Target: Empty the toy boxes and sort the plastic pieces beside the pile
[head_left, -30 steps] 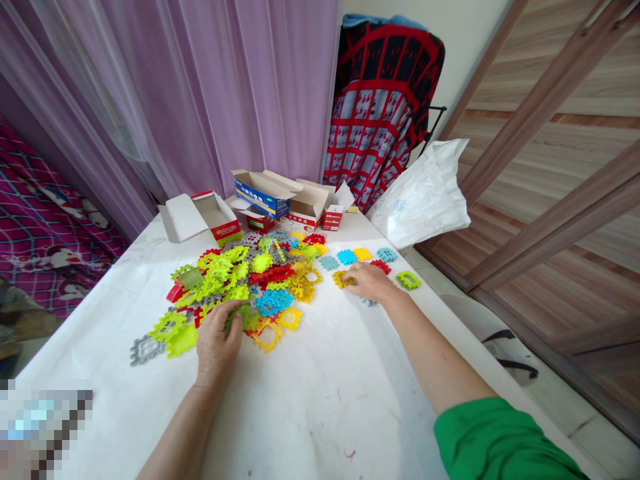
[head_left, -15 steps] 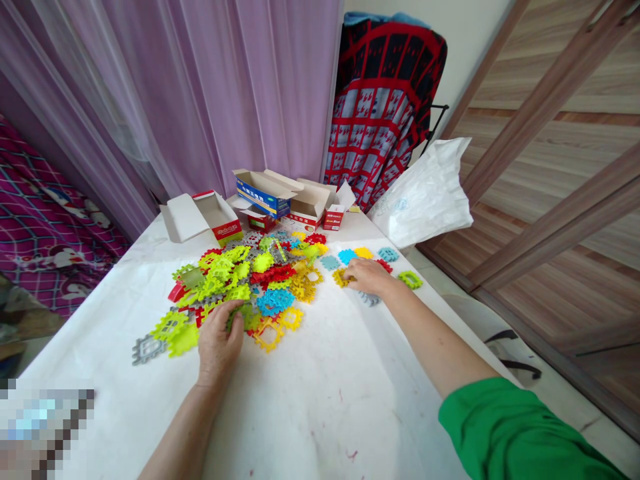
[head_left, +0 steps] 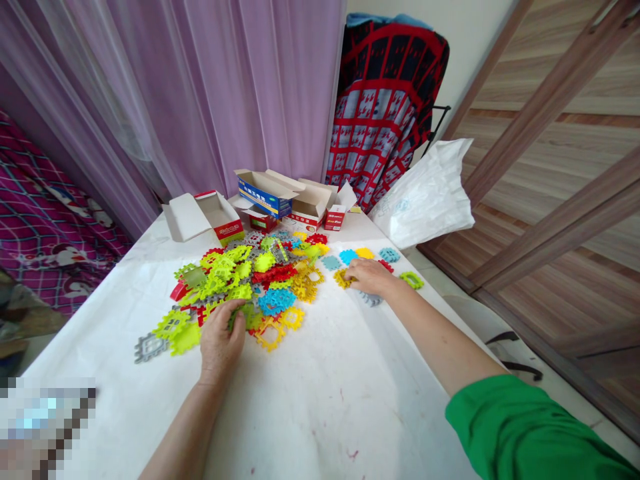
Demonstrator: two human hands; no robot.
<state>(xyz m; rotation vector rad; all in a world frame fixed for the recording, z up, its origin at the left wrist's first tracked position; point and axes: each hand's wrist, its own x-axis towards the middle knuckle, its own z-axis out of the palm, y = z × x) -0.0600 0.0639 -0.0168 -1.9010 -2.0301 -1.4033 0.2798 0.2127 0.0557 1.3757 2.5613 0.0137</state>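
A heap of interlocking plastic tiles (head_left: 220, 273) with toothed edges lies in lime green, red, yellow, blue and grey. At the heap's near edge my left hand (head_left: 223, 337) is curled, a green tile (head_left: 247, 315) between its thumb and fingers. My right hand (head_left: 373, 275) reaches to the right of the heap, its fingertips closed on a yellow tile (head_left: 342, 279) at the table surface. Around that hand lie a blue tile (head_left: 349, 256), a pale blue-grey tile (head_left: 331, 263), a lime green frame tile (head_left: 412, 280) and a grey tile (head_left: 371, 299) partly under the wrist.
Opened cardboard boxes stand behind the heap, among them a blue box (head_left: 257, 199) and a red-and-white box (head_left: 229, 230). A white bag (head_left: 425, 197) leans at the table's far right corner. A pixelated object (head_left: 45, 427) lies at the near left of the white table (head_left: 305, 400).
Both hands stay practically where they were, with the same tiles at their fingers. The whole view has shifted very slightly.
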